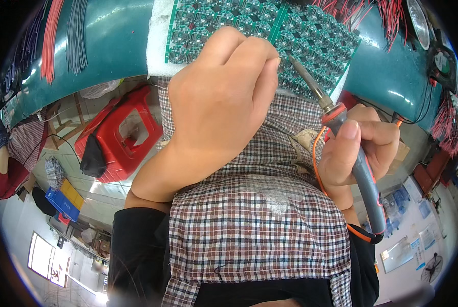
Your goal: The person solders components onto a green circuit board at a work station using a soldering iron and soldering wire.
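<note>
My right hand (359, 140) grips a grey and red soldering iron (364, 179), its metal tip pointing up and left over the green circuit boards (311, 38). An orange cord runs from the iron's lower end. My left hand (224, 97) is closed above the near edge of the boards, thumb and fingertips pinched together close to the iron's tip. Whatever the pinch may hold is too small or hidden to make out. The boards form panels of several repeated units and lie on a white foam sheet (158, 38).
Bundles of red wires (52, 41) and grey wires (77, 38) lie on the green table (119, 38) at left. More red wires (392, 20) lie at the far right, near a black device (441, 64). A red plastic stool (121, 135) stands below at left.
</note>
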The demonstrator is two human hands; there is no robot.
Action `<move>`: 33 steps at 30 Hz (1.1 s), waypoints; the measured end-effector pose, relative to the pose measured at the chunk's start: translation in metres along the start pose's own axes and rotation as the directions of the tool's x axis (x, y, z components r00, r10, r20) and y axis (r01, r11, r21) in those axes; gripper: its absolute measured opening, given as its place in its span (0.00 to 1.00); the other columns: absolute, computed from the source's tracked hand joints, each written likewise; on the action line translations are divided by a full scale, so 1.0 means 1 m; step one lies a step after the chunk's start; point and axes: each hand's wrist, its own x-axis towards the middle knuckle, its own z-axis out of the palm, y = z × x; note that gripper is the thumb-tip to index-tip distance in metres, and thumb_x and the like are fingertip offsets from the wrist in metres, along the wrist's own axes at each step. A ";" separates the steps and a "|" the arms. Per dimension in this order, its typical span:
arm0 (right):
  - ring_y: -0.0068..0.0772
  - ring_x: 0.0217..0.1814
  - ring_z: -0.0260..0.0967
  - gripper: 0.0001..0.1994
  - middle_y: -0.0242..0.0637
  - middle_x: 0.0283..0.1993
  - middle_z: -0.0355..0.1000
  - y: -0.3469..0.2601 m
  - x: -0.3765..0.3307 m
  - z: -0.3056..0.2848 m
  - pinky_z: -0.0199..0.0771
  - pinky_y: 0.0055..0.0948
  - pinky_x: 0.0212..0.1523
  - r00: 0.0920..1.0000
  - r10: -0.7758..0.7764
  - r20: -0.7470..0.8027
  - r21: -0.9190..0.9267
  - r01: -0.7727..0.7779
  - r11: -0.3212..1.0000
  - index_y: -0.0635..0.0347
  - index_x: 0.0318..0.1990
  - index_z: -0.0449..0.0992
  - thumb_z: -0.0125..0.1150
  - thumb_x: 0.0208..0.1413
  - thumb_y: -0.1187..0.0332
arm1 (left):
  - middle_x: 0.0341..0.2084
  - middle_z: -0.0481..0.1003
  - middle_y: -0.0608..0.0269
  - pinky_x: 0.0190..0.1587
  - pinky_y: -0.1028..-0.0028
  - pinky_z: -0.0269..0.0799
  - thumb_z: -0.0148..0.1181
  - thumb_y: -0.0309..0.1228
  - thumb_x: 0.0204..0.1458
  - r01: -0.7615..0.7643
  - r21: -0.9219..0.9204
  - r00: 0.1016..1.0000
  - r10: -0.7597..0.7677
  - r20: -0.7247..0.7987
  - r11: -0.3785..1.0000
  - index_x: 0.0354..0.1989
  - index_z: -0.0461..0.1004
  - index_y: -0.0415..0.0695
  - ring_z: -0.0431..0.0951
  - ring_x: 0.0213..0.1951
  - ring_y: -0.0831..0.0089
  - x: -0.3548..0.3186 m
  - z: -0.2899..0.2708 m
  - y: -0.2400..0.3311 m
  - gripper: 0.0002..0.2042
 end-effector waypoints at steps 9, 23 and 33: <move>0.19 0.20 0.57 0.13 0.35 0.21 0.65 0.012 0.003 -0.009 0.56 0.20 0.22 0.992 -0.072 0.106 0.019 0.070 0.997 0.62 0.35 0.60 0.62 0.54 0.77 | 0.23 0.72 0.71 0.20 0.82 0.60 0.68 0.22 0.47 0.032 -0.025 0.998 -0.034 -0.045 0.999 0.32 0.80 0.45 0.64 0.16 0.85 0.003 0.004 0.001 0.06; 0.19 0.22 0.51 0.08 0.31 0.16 0.60 0.004 0.004 0.000 0.54 0.24 0.29 0.999 0.018 0.032 -0.066 -0.016 0.998 0.59 0.31 0.59 0.53 0.57 0.70 | 0.23 0.72 0.71 0.19 0.81 0.59 0.69 0.23 0.47 0.025 -0.018 1.000 -0.025 -0.008 1.000 0.32 0.79 0.46 0.64 0.16 0.85 0.004 0.005 0.001 0.06; 0.20 0.22 0.54 0.09 0.34 0.19 0.63 0.000 0.004 -0.005 0.59 0.24 0.29 0.999 0.038 0.035 0.000 -0.038 0.999 0.59 0.32 0.59 0.54 0.57 0.71 | 0.25 0.73 0.68 0.22 0.83 0.65 0.67 0.22 0.48 0.026 -0.073 1.000 -0.027 -0.014 0.997 0.32 0.78 0.43 0.69 0.19 0.84 0.006 -0.001 0.003 0.05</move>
